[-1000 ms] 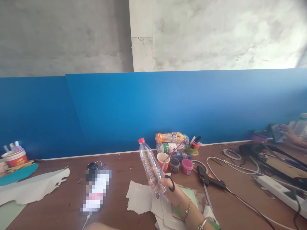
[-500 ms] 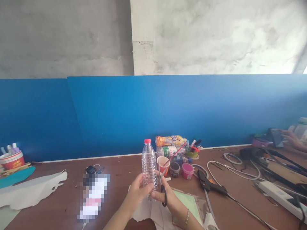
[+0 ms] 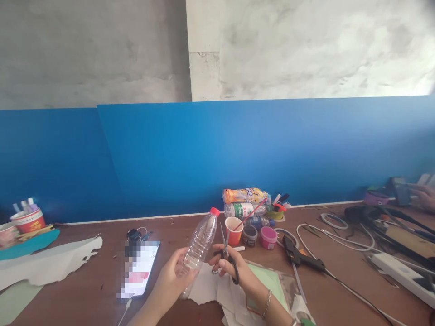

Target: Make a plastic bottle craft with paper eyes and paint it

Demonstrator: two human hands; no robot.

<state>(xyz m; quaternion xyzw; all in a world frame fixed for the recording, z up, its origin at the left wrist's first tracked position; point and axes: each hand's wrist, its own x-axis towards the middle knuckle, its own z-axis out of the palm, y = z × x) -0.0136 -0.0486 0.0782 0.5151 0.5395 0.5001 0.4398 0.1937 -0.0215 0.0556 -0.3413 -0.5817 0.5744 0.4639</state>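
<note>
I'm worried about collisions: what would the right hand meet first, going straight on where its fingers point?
Probably the clear bottle in the left hand, just left of the right hand; depth is unclear.

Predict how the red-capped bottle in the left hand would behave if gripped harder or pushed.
The red-capped bottle is probably light, as no liquid shows inside. Its see-through, ribbed wall would likely flex under the left hand. Laid on the table, its round body might roll if pushed.
</note>
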